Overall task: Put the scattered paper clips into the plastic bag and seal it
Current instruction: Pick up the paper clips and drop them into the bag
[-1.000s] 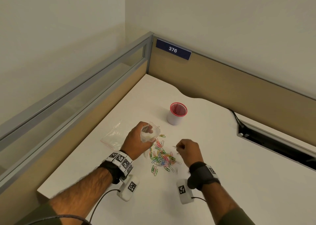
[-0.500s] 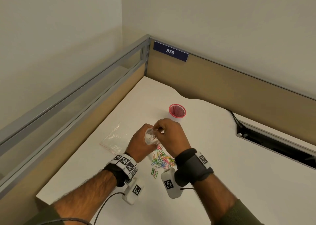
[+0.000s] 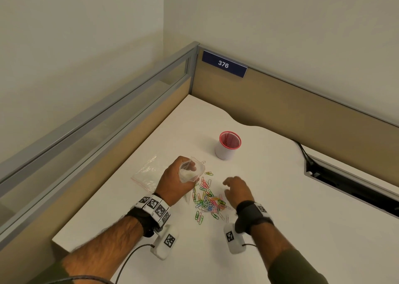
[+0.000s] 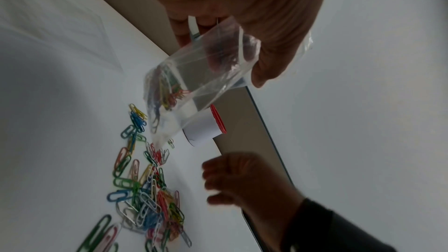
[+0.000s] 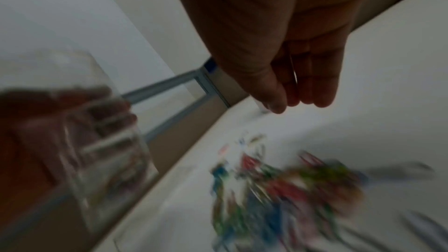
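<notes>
My left hand (image 3: 177,180) grips a small clear plastic bag (image 3: 191,172) with its mouth held open upward. In the left wrist view the plastic bag (image 4: 194,83) has several coloured clips at its bottom. A pile of coloured paper clips (image 3: 208,199) lies on the white desk between my hands; the paper clips (image 4: 145,198) spread out below the bag. My right hand (image 3: 236,189) hovers over the pile's right side with fingers loosely spread and nothing in it. In the blurred right wrist view the right hand (image 5: 303,83) has fingers extended downward and holds nothing.
A white cup with a red rim (image 3: 227,146) stands behind the pile. A second flat clear bag (image 3: 148,172) lies left of my left hand. Partition walls (image 3: 280,111) close the desk's back and left. A cable slot (image 3: 345,184) opens at the right.
My right hand, which was at the bag's mouth half a second ago, has drawn back to the right and down over the pile. The left hand still holds the bag.
</notes>
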`<action>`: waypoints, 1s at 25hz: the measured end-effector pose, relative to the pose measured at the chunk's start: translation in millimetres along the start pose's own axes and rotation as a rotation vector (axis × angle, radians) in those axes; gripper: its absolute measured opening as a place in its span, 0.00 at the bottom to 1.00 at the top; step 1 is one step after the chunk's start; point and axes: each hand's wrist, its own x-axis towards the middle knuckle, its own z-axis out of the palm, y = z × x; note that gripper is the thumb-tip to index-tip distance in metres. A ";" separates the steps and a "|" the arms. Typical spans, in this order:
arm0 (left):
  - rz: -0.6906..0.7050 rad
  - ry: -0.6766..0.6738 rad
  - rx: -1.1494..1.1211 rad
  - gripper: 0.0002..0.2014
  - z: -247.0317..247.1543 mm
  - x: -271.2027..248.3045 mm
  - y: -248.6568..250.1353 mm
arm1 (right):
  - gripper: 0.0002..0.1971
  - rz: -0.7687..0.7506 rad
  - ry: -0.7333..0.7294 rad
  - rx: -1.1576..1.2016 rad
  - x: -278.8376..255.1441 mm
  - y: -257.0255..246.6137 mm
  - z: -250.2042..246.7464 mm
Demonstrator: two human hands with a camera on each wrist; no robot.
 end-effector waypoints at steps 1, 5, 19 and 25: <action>-0.007 0.009 0.002 0.19 -1.7 0.0 -1.3 | 0.15 0.011 -0.048 -0.050 -2.0 3.1 12.5; -0.025 0.019 0.013 0.20 -4.4 0.9 -3.6 | 0.12 -0.051 -0.081 -0.167 -8.9 -5.0 39.9; -0.007 0.015 0.043 0.21 -2.1 5.2 1.1 | 0.23 -0.138 -0.091 -0.051 -24.1 5.7 36.0; -0.013 -0.014 0.038 0.20 7.4 1.3 0.2 | 0.16 -0.194 -0.099 -0.215 -25.4 -0.6 42.6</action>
